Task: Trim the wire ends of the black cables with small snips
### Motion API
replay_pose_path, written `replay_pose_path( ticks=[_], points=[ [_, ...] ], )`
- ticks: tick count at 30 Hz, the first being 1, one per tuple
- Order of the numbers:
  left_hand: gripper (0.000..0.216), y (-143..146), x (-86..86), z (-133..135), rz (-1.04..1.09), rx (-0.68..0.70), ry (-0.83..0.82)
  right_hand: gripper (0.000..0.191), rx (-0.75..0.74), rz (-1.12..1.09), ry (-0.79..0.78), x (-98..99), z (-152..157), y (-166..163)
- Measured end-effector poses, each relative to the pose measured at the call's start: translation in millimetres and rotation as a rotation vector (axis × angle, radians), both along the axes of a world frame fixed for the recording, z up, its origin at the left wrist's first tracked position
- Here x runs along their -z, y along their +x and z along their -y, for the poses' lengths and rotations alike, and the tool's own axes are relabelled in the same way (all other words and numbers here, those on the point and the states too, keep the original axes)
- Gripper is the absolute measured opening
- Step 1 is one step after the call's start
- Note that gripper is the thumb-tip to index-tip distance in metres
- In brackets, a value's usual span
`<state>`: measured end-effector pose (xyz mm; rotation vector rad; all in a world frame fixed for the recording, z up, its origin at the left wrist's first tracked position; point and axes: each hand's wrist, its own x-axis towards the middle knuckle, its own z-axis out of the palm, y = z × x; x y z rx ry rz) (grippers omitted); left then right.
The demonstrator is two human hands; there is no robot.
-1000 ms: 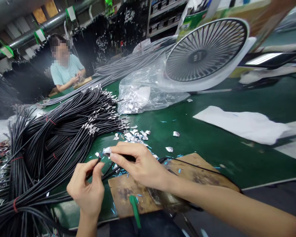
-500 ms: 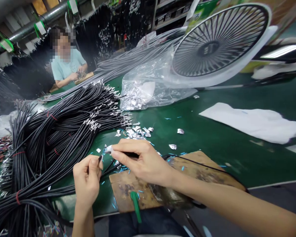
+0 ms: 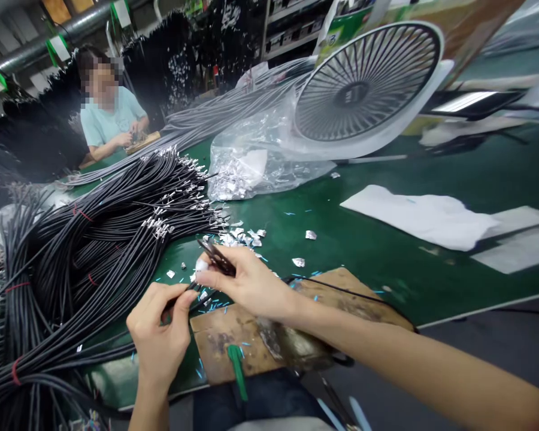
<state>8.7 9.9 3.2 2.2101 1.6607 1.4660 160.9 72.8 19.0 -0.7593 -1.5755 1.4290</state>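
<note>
"What did each hand have?"

"The left hand (image 3: 160,326) pinched a black cable (image 3: 190,290) between thumb and fingers, near its end, just left of the right grip. The right hand (image 3: 247,282) was closed round a dark tool (image 3: 220,260). Whether the tool's tips met, I couldn't tell."

"How far along was it?"

"Partway, I'd judge. Foil scraps (image 3: 242,237) lay just beyond the right grip and blue bits (image 3: 214,304) near both, so some work looked done. The held cable was not yet set down, its end too small to read. How much of the cable pile (image 3: 112,218), beyond and left of the left grip, was finished, I couldn't say."

"Which way did the cable point?"

"Its long axis slanted forward and right from the left grip, the end towards the right one. The tool's tips pointed forward and left."
</note>
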Motion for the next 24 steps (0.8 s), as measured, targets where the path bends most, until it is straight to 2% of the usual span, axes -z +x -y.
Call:
replay_pose_path(
  ticks=[3,5,6,7,10,11,13,14,16,18,20,24],
  points=[
    [0.012,-1,-1.7,-2,-0.01,0.002,-0.043,0.041,-0.242,-0.145,-0.162,1.7,-4,1],
    [0.018,-2,-2.9,-3,-0.038,0.029,-0.107,0.041,-0.33,-0.179,-0.163,1.8,-5,0],
    [0.021,-2,-3.3,-3,-0.043,0.042,-0.138,0.038,-0.32,-0.161,-0.116,1.6,-6,0],
    [0.021,-1,-3.4,-3,-0.041,0.046,-0.159,0.032,-0.26,-0.122,-0.039,1.3,-6,-1],
    [0.013,2,-1.6,-3,0.017,-0.02,-0.139,0.017,0.059,0.035,0.232,1.4,-5,-3],
    [0.009,4,-0.4,-3,0.04,-0.051,-0.119,0.016,0.14,0.071,0.266,2.0,-5,-4],
    [0.006,8,1.9,-3,0.083,-0.102,-0.095,0.016,0.188,0.078,0.199,4.0,-4,-5],
    [0.006,9,2.8,-3,0.1,-0.121,-0.092,0.017,0.145,0.05,0.117,4.9,-4,-5],
    [0.006,11,3.3,-4,0.135,-0.146,-0.099,0.024,-0.037,-0.042,-0.052,5.9,-5,-5],
    [0.007,11,1.8,-4,0.158,-0.137,-0.125,0.03,-0.246,-0.125,-0.111,5.3,-5,-3],
    [0.013,8,-1.4,-4,0.149,-0.086,-0.184,0.028,-0.291,-0.125,0.014,4.0,-4,-3],
    [0.032,2,-8.9,-2,0.105,0.05,-0.321,0.012,0.067,0.04,0.553,4.1,0,-2]
  ],
)
